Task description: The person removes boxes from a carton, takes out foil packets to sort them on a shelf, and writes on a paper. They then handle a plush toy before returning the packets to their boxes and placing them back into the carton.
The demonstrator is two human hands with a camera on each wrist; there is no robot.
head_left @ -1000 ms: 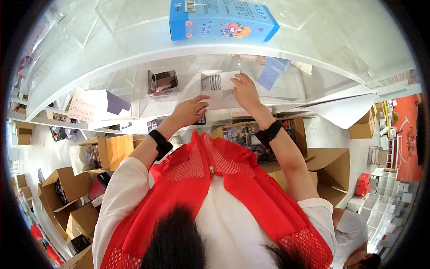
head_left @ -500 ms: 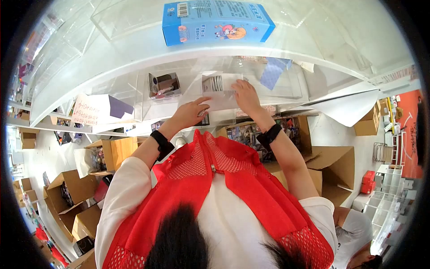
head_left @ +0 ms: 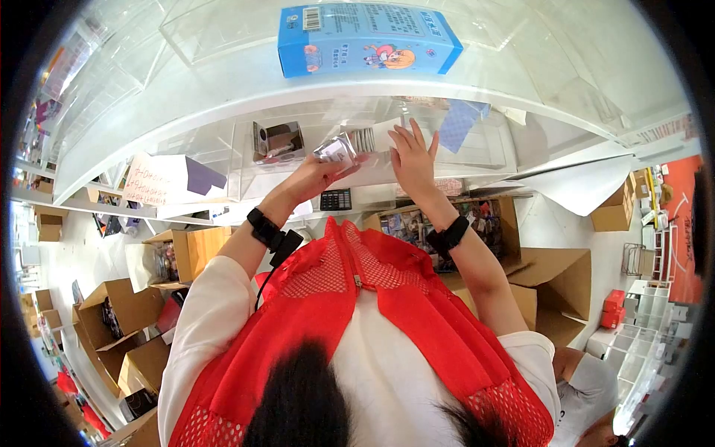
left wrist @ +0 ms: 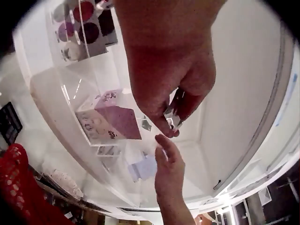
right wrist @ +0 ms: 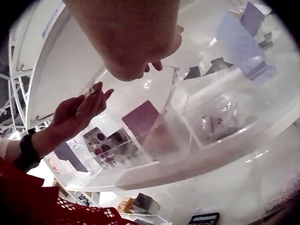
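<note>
My left hand grips a silvery, flat packet at the left end of a small open box. A row of thin packets stands on edge in that box, whose white flap sticks out to the right. Beside the flap, my right hand has its fingers spread and holds nothing. In the left wrist view, thumb and fingers of the left hand pinch the shiny packet, with the right hand just below.
Another open box sits to the left inside the clear acrylic bin. A blue box lies on the shelf above. Below are a calculator and cardboard boxes. At lower right is another person.
My left hand now holds a silvery packet at the box, where before it held none. The right hand's fingers have lifted and spread beside the white flap.
</note>
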